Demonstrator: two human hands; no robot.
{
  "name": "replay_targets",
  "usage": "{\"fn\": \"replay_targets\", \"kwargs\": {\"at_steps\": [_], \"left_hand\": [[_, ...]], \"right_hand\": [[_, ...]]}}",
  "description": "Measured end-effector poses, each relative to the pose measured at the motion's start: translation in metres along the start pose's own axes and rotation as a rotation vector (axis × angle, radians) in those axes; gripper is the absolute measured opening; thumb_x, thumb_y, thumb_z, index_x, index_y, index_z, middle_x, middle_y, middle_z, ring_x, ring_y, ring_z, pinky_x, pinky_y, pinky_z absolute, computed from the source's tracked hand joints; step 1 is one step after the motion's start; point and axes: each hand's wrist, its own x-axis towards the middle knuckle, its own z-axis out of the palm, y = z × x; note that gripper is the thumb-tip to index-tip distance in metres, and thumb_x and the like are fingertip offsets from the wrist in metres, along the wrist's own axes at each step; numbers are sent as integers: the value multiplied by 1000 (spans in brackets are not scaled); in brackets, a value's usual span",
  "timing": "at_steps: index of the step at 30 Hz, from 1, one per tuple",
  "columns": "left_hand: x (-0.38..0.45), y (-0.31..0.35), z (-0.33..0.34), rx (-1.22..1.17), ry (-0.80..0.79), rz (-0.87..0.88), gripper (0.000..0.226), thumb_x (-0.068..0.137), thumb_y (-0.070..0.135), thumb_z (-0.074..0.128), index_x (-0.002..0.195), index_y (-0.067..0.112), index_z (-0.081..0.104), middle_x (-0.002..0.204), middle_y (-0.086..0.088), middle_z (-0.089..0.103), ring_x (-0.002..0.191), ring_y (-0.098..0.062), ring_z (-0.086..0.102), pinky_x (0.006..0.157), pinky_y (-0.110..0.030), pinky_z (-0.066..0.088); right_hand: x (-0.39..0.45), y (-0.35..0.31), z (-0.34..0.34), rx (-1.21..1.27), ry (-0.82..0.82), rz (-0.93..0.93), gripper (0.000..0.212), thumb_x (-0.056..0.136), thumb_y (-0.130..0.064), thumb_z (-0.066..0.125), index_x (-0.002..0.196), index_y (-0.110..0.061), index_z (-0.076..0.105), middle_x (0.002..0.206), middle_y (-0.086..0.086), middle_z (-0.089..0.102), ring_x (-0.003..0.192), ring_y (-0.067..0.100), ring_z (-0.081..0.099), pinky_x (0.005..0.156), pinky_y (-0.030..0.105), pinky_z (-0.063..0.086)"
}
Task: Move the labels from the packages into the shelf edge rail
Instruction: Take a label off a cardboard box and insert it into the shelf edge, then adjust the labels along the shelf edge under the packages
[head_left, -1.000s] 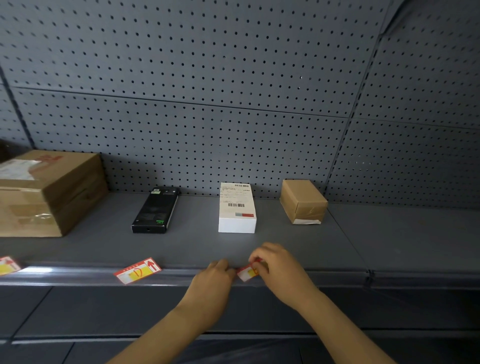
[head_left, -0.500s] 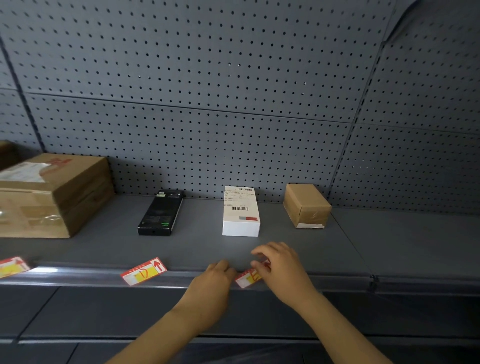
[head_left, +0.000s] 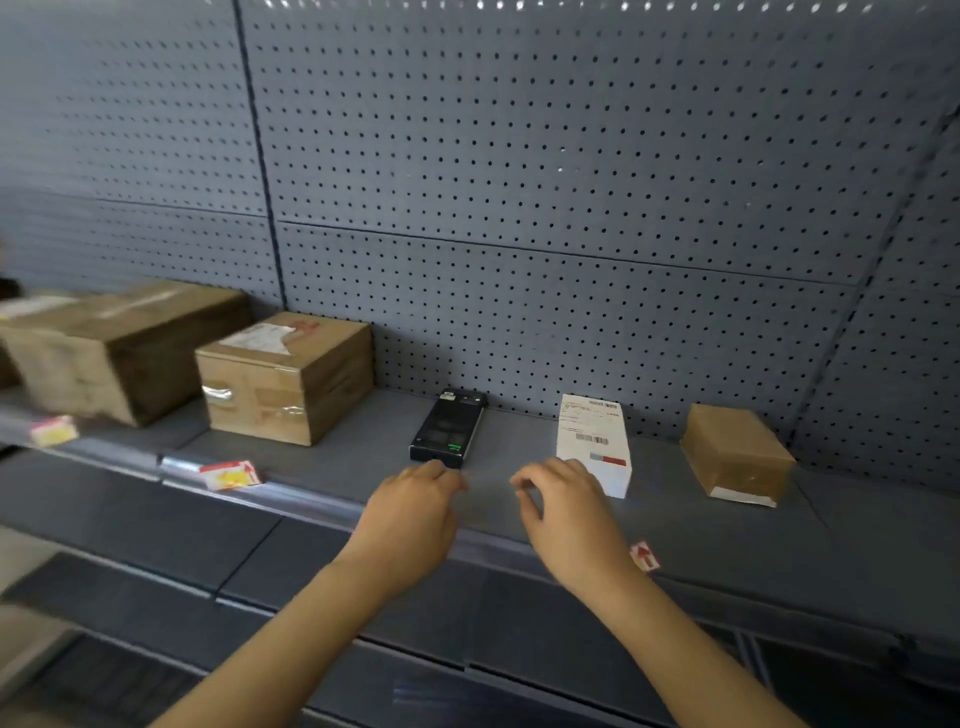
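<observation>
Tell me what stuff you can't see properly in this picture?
- Label in the shelf edge rail: head view, mostly hidden behind the right hand.
- Far-left label and long box: blurred by motion.
- White box print: too small to read.
- Black device: near end covered by the left hand.

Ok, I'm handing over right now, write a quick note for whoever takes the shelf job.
Left hand: empty, fingers loosely curled, over the shelf front near the black device.
Right hand: empty, fingers open, in front of the white box.
Labels at the shelf edge rail: one far left (blurred), one below the taped carton, one by the right wrist, partly hidden.
How well they sit in the rail cannot be told.
Left: the small brown box at right has no label below it; check for more labels.
</observation>
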Motion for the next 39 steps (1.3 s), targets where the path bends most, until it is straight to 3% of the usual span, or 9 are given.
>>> {"fn": "replay_targets", "kwargs": {"at_steps": [7, 15, 24, 39], "left_hand": [[-56, -107, -54, 142, 78, -226, 34, 92, 26, 48, 126, 25, 51, 124, -1, 56, 116, -24, 53, 96, -35, 38], [-143, -267, -114, 317, 95, -484, 35, 90, 25, 46, 124, 25, 50, 122, 0, 56, 114, -25, 52, 95, -37, 39], [-201, -408, -154, 400, 95, -679, 28, 93, 30, 47, 120, 26, 52, 122, 3, 57, 115, -22, 53, 95, -35, 37], [-172, -615, -195, 453, 120, -827, 24, 93, 32, 49, 114, 26, 57, 116, 3, 61, 107, -21, 57, 89, -34, 39]], "right_hand": [[45, -107, 68, 39, -183, -214, 22, 92, -26, 55, 113, -23, 58, 115, -4, 61, 110, 19, 48, 94, 33, 39], [97, -282, 169, 112, -370, -418, 27, 91, -29, 56, 117, -22, 56, 118, 0, 59, 114, 24, 46, 96, 34, 39], [142, -411, 259, 161, -385, -588, 26, 89, -31, 56, 114, -25, 57, 118, -1, 59, 112, 22, 47, 95, 34, 41], [298, -547, 398, 229, -370, -646, 22, 91, -28, 54, 111, -24, 60, 113, -1, 62, 102, 21, 50, 83, 33, 43]]}}
